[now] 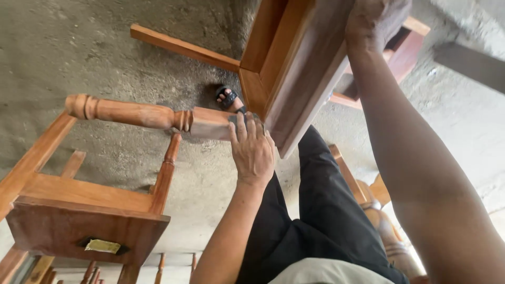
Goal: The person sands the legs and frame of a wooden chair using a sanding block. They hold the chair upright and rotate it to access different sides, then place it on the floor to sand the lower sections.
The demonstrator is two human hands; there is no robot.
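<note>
Fingers [247,129] of left hand [252,152] flat on turned leg [131,113] | right hand [371,21] grips frame [300,63] above

Head view: we look steeply down from head height, close over our arms.
Facing: towards the concrete floor [79,47].
Shared: single view only.

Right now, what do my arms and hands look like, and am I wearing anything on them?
Both arms are bare to the frame edge: no sleeves, gloves, watch or rings show. The left hand looks dusty, the right hand too. Below are black trousers.
</note>
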